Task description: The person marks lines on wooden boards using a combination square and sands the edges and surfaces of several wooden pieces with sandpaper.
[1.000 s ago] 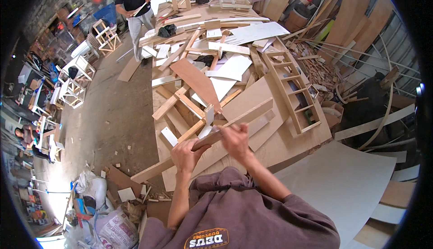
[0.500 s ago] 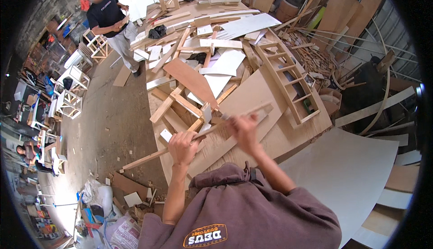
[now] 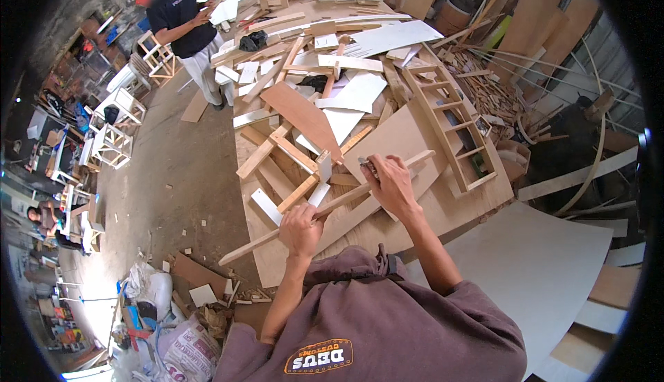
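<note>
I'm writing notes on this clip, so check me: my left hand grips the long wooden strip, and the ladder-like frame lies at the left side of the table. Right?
Not quite: the ladder-like frame lies at the right side of the table, as the head view shows. Your left hand does grip the long wooden strip.

Table (image 3: 453, 209): a broad wooden top, thickly covered with offcuts (image 3: 292, 58).
Ladder-shaped frame (image 3: 435, 133): laid flat on the table.
Plywood sheet (image 3: 401, 126): spread just left of the ladder-shaped frame.
White panels (image 3: 363, 90): scattered left of that frame.
Joined battens (image 3: 297, 152): set farther left of it.
Black bag (image 3: 254, 40): left well beyond it, leftward.
</note>
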Available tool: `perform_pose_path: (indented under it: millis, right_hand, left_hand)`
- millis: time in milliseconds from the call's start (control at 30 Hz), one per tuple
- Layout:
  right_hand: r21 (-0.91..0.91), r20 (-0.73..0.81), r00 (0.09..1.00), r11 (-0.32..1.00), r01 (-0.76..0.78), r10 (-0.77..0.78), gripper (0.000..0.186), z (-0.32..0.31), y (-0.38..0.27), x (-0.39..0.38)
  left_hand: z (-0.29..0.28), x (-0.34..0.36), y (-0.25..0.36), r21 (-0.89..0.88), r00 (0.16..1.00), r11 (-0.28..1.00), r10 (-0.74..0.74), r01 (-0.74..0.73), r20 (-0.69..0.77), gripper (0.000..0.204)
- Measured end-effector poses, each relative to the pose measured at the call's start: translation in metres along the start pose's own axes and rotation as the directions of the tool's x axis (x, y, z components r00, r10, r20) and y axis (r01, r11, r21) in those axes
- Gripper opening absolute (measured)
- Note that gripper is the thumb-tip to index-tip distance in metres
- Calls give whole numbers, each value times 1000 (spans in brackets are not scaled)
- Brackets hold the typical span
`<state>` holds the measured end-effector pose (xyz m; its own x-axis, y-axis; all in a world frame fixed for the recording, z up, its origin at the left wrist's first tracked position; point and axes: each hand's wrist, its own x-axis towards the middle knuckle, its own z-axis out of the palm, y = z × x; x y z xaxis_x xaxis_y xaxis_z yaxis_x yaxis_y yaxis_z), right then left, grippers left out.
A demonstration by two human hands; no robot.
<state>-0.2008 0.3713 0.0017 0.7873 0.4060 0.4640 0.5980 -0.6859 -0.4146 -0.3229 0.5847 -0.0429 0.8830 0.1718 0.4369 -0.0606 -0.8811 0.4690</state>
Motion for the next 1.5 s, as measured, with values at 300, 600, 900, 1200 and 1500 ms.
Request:
perform_pose_path:
  millis: [300,600,900,1200,1500]
  right_hand:
    - [7,307,950,999,50,-50,28,24,2,-4]
    - [-89,159,985,992,84,-69,14,0,15,-21]
    - [-23,-224,944,969,244,-243,19,-27,21,-2]
    - [74,-393,919,997,-8,37,18,-38,43,8]
    - [150,-558,827,988,23,65,13,-35,35,25]
  left_hand:
    - [-11,-16,-7,34,996,999,12,-9,-84,19]
    - [-16,-8,-11,-180,886,960,-113,214,450,45]
    - [-3,-11,-15,-245,866,940,-91,238,492,66]
    - [-23,3,1,-314,949,917,-163,247,271,64]
    - [-27,12,22,-194,963,955,-186,225,197,69]
